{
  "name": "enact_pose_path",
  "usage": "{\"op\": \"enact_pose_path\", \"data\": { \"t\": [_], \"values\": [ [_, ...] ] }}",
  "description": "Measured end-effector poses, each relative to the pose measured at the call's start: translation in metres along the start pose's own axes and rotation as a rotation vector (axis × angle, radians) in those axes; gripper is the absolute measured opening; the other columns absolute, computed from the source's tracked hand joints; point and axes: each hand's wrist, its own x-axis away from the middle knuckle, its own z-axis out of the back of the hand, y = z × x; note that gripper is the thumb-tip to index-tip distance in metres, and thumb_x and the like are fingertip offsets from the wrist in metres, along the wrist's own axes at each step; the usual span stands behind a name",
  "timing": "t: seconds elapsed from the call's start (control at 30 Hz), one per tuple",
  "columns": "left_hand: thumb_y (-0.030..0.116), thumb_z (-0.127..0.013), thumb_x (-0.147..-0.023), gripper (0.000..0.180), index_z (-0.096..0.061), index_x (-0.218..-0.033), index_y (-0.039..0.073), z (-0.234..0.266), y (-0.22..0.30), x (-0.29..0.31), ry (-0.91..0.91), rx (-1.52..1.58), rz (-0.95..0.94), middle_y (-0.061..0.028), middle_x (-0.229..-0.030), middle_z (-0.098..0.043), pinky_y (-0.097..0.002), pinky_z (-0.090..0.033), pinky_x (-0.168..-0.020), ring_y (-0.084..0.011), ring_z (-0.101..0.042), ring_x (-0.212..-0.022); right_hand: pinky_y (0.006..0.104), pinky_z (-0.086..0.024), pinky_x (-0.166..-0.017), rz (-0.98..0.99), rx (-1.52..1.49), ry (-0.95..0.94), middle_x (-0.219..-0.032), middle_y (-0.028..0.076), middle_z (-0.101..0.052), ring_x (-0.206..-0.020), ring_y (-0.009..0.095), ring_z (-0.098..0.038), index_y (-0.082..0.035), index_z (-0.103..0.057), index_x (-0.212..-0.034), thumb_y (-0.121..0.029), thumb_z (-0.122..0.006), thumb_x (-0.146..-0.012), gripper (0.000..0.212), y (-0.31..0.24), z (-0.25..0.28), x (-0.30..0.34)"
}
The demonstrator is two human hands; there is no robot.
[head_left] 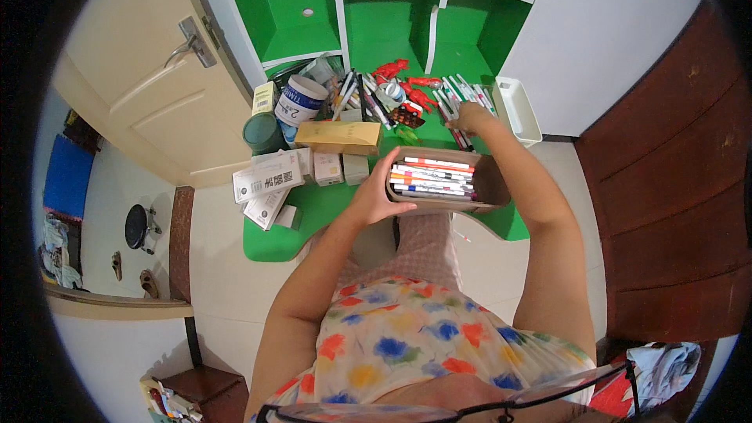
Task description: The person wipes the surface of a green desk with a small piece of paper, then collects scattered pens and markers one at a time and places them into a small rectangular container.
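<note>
A brown open-topped box (398, 204) sits at the front of the green desk, with several white-barrelled markers (432, 175) lying in a row inside it; its right end shows bare floor. My left hand (376, 192) grips the box's left end, thumb along the near side and fingers on the far rim. Farther back, my right hand (473, 119) is bent down over a loose group of markers (462, 90) on the desk, fingers closed on a marker. Its fingertips are partly hidden.
Right of the markers stands a white plastic bin (517, 110). Red toy figures (419, 98) and more pens (368, 102) lie mid-desk. At left are a gold box (338, 137), small white cartons (270, 176), a dark green cup (263, 133) and a white-and-blue tub (301, 100). Green shelves (388, 23) rise behind.
</note>
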Motion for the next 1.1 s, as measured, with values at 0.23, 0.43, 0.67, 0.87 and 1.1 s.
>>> {"op": "enact_pose_path", "data": {
  "t": [0.23,0.43,0.67,0.87,1.1],
  "values": [
    [0.025,-0.085,-0.058,0.108,-0.022,-0.144,0.011,0.005,0.016,0.001,-0.023,-0.012,0.035,-0.0172,-0.139,-0.038,-0.0385,-0.035,-0.104,-0.0316,-0.041,-0.127,0.0377,-0.052,-0.079,-0.030,0.090,0.141,-0.084,0.018,-0.068,-0.083,0.030,-0.066,0.004,-0.067,-0.082,-0.042,-0.075,-0.068,0.049,-0.006,-0.012,-0.010],
    [0.023,-0.086,-0.057,0.108,-0.023,-0.144,0.010,0.003,0.013,0.002,0.000,-0.016,0.014,-0.0165,-0.139,-0.039,-0.0373,-0.035,-0.104,-0.0305,-0.042,-0.126,0.0342,-0.048,-0.057,-0.051,0.006,-0.102,-0.074,0.014,-0.065,-0.061,0.026,-0.061,0.005,-0.064,-0.071,-0.034,-0.084,-0.061,0.045,0.013,-0.005,-0.010],
    [0.025,-0.087,-0.057,0.108,-0.023,-0.143,0.008,0.001,0.004,0.001,0.024,-0.012,-0.058,-0.0174,-0.138,-0.038,-0.0365,-0.034,-0.104,-0.0305,-0.041,-0.126,0.0377,-0.050,-0.070,0.053,0.037,-0.049,-0.087,0.020,-0.067,-0.079,0.032,-0.065,0.007,-0.067,-0.084,-0.037,-0.083,-0.059,0.053,0.028,-0.019,-0.014],
    [0.024,-0.086,-0.058,0.107,-0.023,-0.143,0.008,0.002,0.009,0.001,-0.004,-0.014,-0.003,-0.0170,-0.138,-0.039,-0.0371,-0.035,-0.104,-0.0308,-0.041,-0.126,0.0395,-0.050,-0.078,0.029,0.130,-0.037,-0.098,0.021,-0.066,-0.090,0.034,-0.064,0.001,-0.069,-0.091,-0.034,-0.080,-0.060,0.048,0.032,-0.017,-0.002],
    [0.024,-0.086,-0.058,0.106,-0.025,-0.143,0.008,0.000,0.006,0.001,0.015,0.086,-0.058,-0.0177,-0.136,-0.042,-0.0365,-0.036,-0.102,-0.0304,-0.044,-0.123,0.0397,-0.050,-0.079,0.046,0.194,0.000,-0.094,0.019,-0.066,-0.090,0.033,-0.063,-0.003,-0.069,-0.092,-0.028,-0.076,-0.062,0.039,0.034,0.001,0.020]
  ]
}}
